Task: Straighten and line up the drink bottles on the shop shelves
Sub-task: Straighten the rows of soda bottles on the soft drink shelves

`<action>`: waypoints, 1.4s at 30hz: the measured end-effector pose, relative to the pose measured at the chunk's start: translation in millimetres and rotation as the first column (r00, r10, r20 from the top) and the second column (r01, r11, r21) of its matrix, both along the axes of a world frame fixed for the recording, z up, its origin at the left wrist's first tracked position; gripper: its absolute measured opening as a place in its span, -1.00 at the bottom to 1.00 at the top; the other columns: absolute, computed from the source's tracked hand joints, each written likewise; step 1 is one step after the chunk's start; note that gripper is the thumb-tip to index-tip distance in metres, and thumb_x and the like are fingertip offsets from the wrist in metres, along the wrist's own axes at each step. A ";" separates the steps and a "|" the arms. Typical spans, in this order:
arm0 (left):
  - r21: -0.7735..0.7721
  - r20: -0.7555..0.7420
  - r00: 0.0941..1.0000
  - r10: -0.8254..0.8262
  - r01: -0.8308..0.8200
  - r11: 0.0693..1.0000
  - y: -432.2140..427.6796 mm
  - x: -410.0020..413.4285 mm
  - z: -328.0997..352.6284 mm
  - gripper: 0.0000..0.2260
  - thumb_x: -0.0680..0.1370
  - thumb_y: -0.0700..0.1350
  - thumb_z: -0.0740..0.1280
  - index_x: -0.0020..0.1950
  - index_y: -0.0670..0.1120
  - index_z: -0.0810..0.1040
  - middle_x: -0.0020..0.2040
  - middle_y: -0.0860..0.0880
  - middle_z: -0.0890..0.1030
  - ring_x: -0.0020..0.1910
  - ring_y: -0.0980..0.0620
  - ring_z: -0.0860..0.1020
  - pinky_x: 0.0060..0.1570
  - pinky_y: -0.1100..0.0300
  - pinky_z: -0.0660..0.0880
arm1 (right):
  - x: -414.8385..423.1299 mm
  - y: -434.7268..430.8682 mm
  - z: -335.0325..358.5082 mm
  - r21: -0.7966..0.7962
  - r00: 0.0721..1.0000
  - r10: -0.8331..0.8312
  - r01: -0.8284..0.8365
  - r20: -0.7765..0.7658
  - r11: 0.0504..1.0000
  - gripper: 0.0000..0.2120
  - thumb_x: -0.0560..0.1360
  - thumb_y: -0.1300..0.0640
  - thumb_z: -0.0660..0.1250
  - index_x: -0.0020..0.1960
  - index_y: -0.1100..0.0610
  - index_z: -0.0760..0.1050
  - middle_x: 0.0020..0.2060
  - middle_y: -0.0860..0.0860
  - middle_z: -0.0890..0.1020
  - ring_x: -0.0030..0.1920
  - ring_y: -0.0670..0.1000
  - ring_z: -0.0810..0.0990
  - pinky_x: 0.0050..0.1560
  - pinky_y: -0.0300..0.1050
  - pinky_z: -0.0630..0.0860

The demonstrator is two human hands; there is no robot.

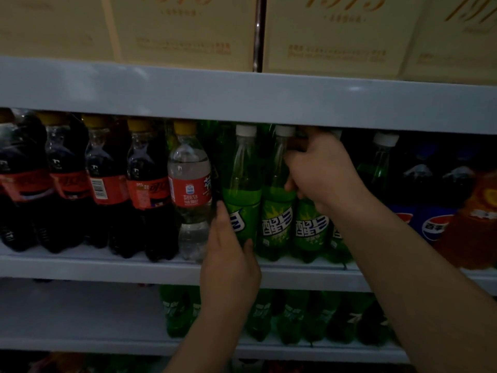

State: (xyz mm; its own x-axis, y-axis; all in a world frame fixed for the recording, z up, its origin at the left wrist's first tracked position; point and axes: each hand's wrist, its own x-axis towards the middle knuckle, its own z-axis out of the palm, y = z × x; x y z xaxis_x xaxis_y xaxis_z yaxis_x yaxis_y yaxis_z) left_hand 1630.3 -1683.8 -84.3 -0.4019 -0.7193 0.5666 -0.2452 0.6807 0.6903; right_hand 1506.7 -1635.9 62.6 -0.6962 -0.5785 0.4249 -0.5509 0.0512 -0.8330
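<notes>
Holding now: the left hand (228,262) is wrapped around the low part of the first green bottle (242,189), thumb on the front, fingers round its left side.
Right hand: the right hand (320,170) is closed around the neck of the third green bottle (312,227), up near the top. Its cap is hidden behind the fingers.
Look of the green bottles: clear green plastic, white caps, bright green labels with big white letters. They stand up straight, side by side, touching.
Second green bottle: the second green bottle (277,211) stands between the two held ones.
Where they are: on the middle shelf (107,267), near its front edge.
Left neighbour: a clear water bottle (189,189) with a red label and yellow cap, just beside the left hand.
Further left: dark cola bottles (107,184) with red labels.
Right side: blue cola bottles (433,224), then an orange drink bottle (478,224).
Up top: tan boxes (336,36).
Down low: more green bottles (295,316) on the lower shelf.
</notes>
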 end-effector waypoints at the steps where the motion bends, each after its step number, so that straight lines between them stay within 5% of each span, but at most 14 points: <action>1: -0.046 0.020 0.999 0.034 -0.033 0.998 1.6 -1.4 -0.7 -0.22 0.53 -0.16 0.34 0.53 0.07 -0.14 0.49 -0.08 0.25 0.34 -0.05 0.36 0.17 0.28 0.32 | 1.1 0.4 -0.9 0.000 0.999 -0.009 0.009 -0.032 1.000 -0.83 0.50 0.21 0.27 0.07 0.04 0.43 -0.38 0.03 0.56 -0.63 -0.09 0.50 -0.64 -0.34 0.31; 4: -0.094 0.062 0.987 0.145 -0.139 0.986 7.1 -8.1 -3.8 -0.20 0.48 -0.14 0.41 0.56 -0.09 -0.03 0.39 -0.21 0.33 0.19 -0.19 0.49 -0.06 0.03 0.54 | 6.4 -0.2 -4.5 -0.027 0.991 -0.036 0.032 -0.130 0.999 -0.82 0.47 0.07 0.40 -0.01 0.01 0.41 -0.32 -0.07 0.56 -0.61 -0.11 0.53 -0.65 -0.35 0.34; 9: -0.082 -0.005 0.983 0.185 -0.185 0.979 6.5 -20.1 -4.1 -0.18 0.46 -0.11 0.43 0.55 -0.09 -0.03 0.35 -0.25 0.31 0.08 -0.20 0.52 -0.24 0.02 0.56 | 6.0 -2.5 -5.8 -0.032 0.986 -0.053 0.048 -0.159 0.998 -0.81 0.48 0.11 0.40 0.01 0.01 0.41 -0.26 -0.12 0.56 -0.60 -0.13 0.53 -0.63 -0.38 0.35; 15: -0.028 -0.013 0.991 0.131 -0.131 0.991 7.4 -19.1 -23.3 -0.14 0.53 -0.04 0.35 0.53 0.10 -0.26 0.49 -0.17 0.22 0.34 -0.17 0.39 0.11 0.12 0.40 | 0.8 -2.3 -3.8 -0.020 0.985 -0.062 0.059 -0.160 0.998 -0.86 0.50 0.08 0.35 -0.03 -0.04 0.39 -0.31 -0.09 0.58 -0.61 -0.08 0.54 -0.62 -0.35 0.37; 19: -0.030 -0.031 0.992 0.119 -0.120 0.992 3.8 -15.0 -32.1 -0.11 0.51 -0.10 0.39 0.45 0.26 -0.28 0.49 -0.11 0.27 0.36 -0.14 0.37 0.13 0.18 0.30 | 1.2 -2.9 -3.9 -0.070 0.989 -0.060 0.050 -0.136 0.996 -0.88 0.51 0.09 0.34 -0.01 -0.03 0.42 -0.29 -0.06 0.59 -0.59 -0.06 0.55 -0.57 -0.27 0.44; 31: -0.073 0.025 0.990 0.142 -0.140 0.987 -0.7 -11.7 -28.6 -0.15 0.44 -0.13 0.48 0.51 0.00 -0.03 0.41 -0.20 0.39 0.21 -0.20 0.53 -0.05 -0.01 0.56 | 1.3 -7.9 -5.3 -0.081 0.976 -0.107 0.093 -0.192 0.992 -0.86 0.49 0.06 0.36 0.00 -0.07 0.42 -0.25 -0.03 0.60 -0.36 0.00 0.61 -0.33 -0.11 0.60; 35: -0.083 0.039 0.992 0.122 -0.118 0.990 -2.3 -9.1 -28.4 -0.16 0.46 -0.12 0.46 0.51 0.00 -0.06 0.43 -0.20 0.36 0.26 -0.21 0.49 0.04 0.00 0.53 | 0.6 -10.0 -5.2 -0.079 0.969 -0.125 0.111 -0.214 0.991 -0.85 0.49 0.06 0.36 0.05 -0.02 0.46 -0.24 0.00 0.61 -0.35 0.02 0.61 -0.31 -0.13 0.58; 38: -0.085 0.044 0.994 0.104 -0.100 0.991 -2.9 -5.2 -27.5 -0.16 0.47 -0.11 0.45 0.51 0.04 -0.10 0.45 -0.18 0.33 0.29 -0.19 0.46 0.07 0.01 0.51 | 1.1 -11.0 -5.4 -0.087 0.965 -0.142 0.126 -0.219 0.988 -0.80 0.49 0.06 0.36 0.10 0.00 0.49 -0.26 -0.03 0.59 -0.37 0.00 0.59 -0.38 -0.21 0.52; 42: -0.117 0.041 0.993 0.111 -0.105 0.988 -0.6 0.7 -28.7 -0.22 0.44 -0.16 0.48 0.52 -0.11 0.08 0.39 -0.22 0.41 0.25 -0.21 0.50 0.09 0.02 0.48 | 3.1 -11.5 -4.9 -0.121 0.979 -0.126 0.107 -0.158 0.987 -0.82 0.48 0.08 0.38 0.04 -0.08 0.46 -0.24 -0.08 0.58 -0.47 -0.10 0.55 -0.57 -0.33 0.39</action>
